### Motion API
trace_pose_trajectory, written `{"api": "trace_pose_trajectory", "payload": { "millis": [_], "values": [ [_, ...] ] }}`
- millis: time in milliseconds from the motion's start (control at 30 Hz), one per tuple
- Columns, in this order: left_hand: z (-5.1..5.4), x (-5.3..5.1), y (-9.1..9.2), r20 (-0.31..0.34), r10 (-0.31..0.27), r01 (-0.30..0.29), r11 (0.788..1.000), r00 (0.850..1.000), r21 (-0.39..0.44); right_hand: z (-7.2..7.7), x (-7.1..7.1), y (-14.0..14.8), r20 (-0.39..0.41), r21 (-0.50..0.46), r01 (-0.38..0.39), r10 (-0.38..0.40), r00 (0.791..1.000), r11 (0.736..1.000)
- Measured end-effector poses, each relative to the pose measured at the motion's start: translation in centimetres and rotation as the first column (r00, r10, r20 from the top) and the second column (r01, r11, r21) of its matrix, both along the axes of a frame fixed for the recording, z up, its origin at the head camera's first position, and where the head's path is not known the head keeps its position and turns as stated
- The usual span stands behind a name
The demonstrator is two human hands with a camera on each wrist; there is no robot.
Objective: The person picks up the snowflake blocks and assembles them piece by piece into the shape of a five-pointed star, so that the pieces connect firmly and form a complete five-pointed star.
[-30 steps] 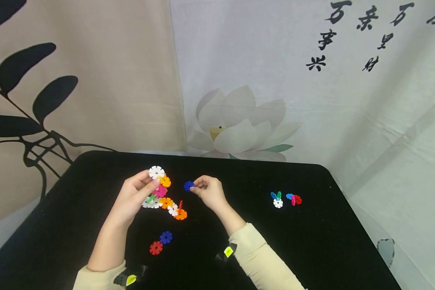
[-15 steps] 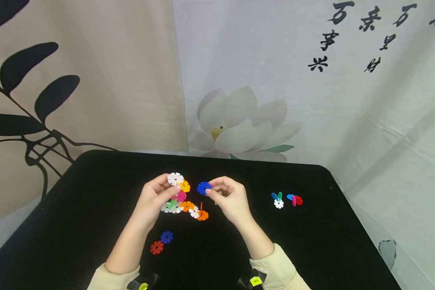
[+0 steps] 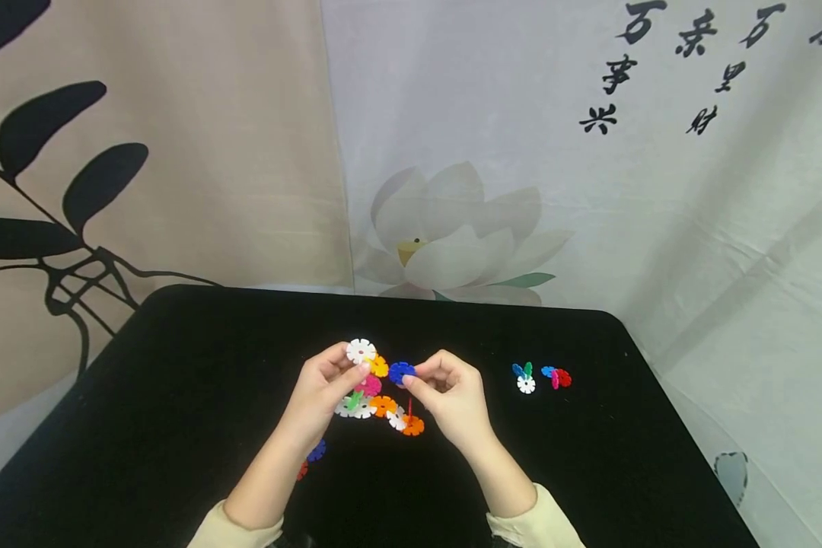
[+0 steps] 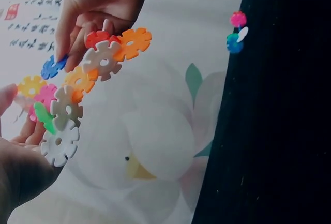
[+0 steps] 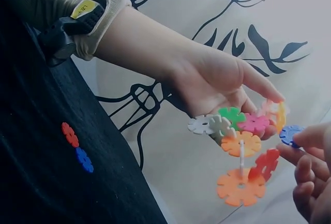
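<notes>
My left hand pinches a joined chain of notched plastic snowflake discs near its white disc and yellow disc. Below these, the chain runs through a pink disc, a green disc, white ones and orange ones. A red disc stands up beside the end orange disc. Between thumb and fingers, my right hand pinches a blue snowflake disc. It is right beside the yellow disc; whether their edges touch I cannot tell.
A red disc and a blue disc lie together on the black table, partly behind my left forearm in the head view. To the right lie two small joined clusters, one with a white disc, one with a red disc.
Both hands have moved right and slightly nearer, carrying the chain and the blue disc. The gap between blue and yellow discs has narrowed. My left forearm now partly covers the loose red and blue pair.
</notes>
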State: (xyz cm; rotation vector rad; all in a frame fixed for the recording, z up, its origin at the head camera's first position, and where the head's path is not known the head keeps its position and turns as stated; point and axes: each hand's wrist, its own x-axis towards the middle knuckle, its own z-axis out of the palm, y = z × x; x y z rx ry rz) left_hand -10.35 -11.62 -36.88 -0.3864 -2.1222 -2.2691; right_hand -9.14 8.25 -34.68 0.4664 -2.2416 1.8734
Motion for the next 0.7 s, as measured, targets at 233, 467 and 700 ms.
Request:
{"api": "trace_pose_trajectory", "payload": {
  "millis": [233,467,700],
  "values": [
    [-0.4,0.2,0.6,-0.004,-0.026,0.026,0.999,1.0,0.026,-1.4,-0.3,0.6,0.0,-0.016,-0.014,0.014,1.0,1.0],
    [-0.7,0.2,1.0,-0.029,-0.067,0.067,0.998,0.997,0.009,-3.0,-0.6,1.0,-0.071,-0.063,-0.045,0.04,0.997,0.997],
    [-0.6,0.1,0.9,-0.055,-0.111,0.109,0.993,0.992,-0.036,-3.0,-0.2,1.0,-0.098,-0.076,-0.022,0.014,0.995,0.997]
  ]
}}
